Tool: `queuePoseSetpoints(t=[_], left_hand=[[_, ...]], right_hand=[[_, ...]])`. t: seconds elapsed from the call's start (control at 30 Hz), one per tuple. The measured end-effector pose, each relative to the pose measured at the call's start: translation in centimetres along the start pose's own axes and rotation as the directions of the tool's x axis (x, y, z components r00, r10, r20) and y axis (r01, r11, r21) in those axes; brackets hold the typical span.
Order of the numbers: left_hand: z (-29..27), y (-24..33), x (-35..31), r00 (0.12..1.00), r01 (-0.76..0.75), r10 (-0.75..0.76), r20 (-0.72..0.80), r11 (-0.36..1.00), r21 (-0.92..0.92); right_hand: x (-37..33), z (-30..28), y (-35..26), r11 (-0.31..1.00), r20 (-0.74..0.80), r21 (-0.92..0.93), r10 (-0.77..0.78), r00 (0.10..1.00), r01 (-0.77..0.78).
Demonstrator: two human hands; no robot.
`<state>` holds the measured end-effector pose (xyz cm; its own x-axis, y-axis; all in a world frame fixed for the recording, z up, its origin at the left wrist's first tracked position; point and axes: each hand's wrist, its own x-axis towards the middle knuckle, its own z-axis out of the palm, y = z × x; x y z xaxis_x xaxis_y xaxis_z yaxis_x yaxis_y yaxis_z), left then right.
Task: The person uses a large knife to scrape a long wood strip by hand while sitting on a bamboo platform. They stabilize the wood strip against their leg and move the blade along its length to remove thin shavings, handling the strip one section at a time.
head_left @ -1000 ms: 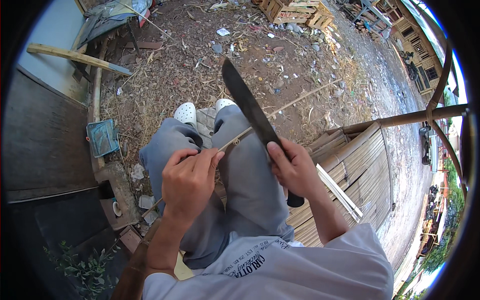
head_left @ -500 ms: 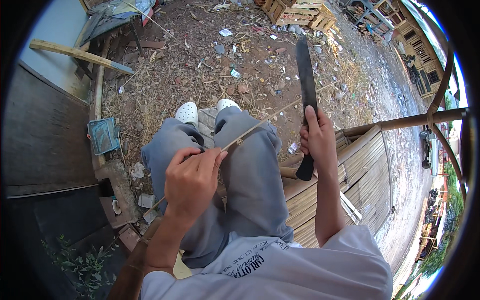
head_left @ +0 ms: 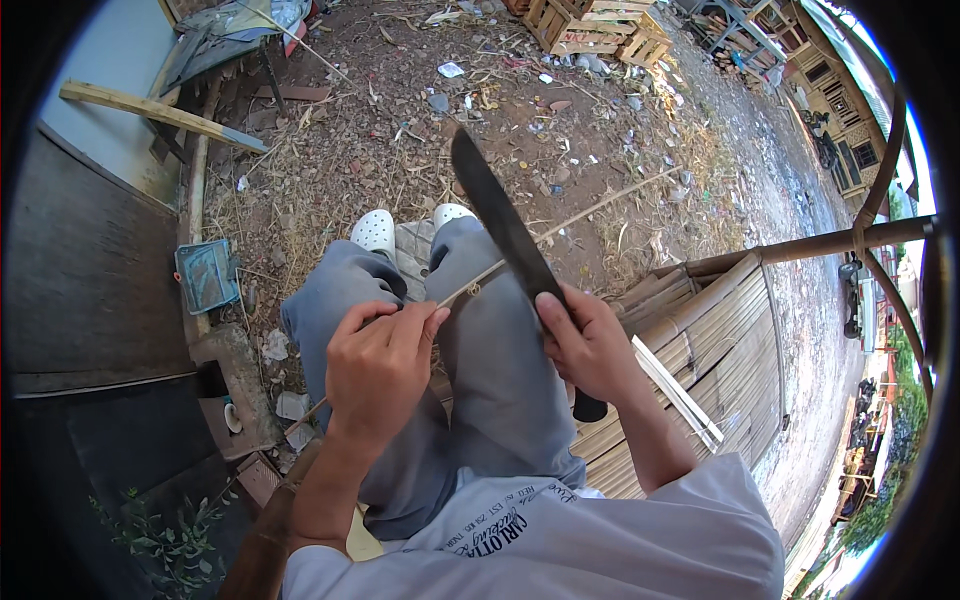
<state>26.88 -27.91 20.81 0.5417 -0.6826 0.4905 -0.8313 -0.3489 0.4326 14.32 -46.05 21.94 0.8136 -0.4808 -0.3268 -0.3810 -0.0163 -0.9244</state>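
You look down on brown ground [head_left: 560,130] strewn with dry straw and litter. At the left of your frame, a pale blue wall [head_left: 110,60] rises behind a dark panel [head_left: 90,270]. Wooden crates [head_left: 545,22] sit at the top, right of centre. Right of your lower centre is a slatted bamboo bench [head_left: 745,330], beside a sunlit grey path [head_left: 805,270]; bright daylight edges your right rim.
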Motion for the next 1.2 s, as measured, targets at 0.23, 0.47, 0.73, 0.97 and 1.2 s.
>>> queuePoseSetpoints(t=[0.23,0.47,0.73,0.97,1.2], left_hand=[[0.0,0.1,0.0,1.0,-0.004,0.004,0.011,1.0,0.0],[-0.3,0.1,-0.2,1.0,-0.002,0.002,0.005,1.0,0.008],[0.1,0.0,-0.1,0.999,-0.023,0.023,-0.034,1.0,-0.006],[0.3,0.3,0.2,0.996,-0.077,0.077,-0.038,0.997,0.015],[0.0,0.3,0.0,0.992,-0.09,0.093,-0.083,0.995,0.03]], right_hand=[[2.6,-3.3,-1.1,0.981,-0.292,0.188,0.109,0.95,-0.054],[1.9,-2.4,-0.8,0.996,-0.236,0.085,0.042,0.971,-0.023],[0.2,0.0,-0.3,0.999,-0.02,-0.03,-0.04,0.999,0.04],[1.6,-2.0,-0.3,0.987,-0.183,0.102,0.144,0.972,-0.127],[2.9,-3.8,0.2,0.986,-0.292,0.161,0.083,0.953,-0.036]])
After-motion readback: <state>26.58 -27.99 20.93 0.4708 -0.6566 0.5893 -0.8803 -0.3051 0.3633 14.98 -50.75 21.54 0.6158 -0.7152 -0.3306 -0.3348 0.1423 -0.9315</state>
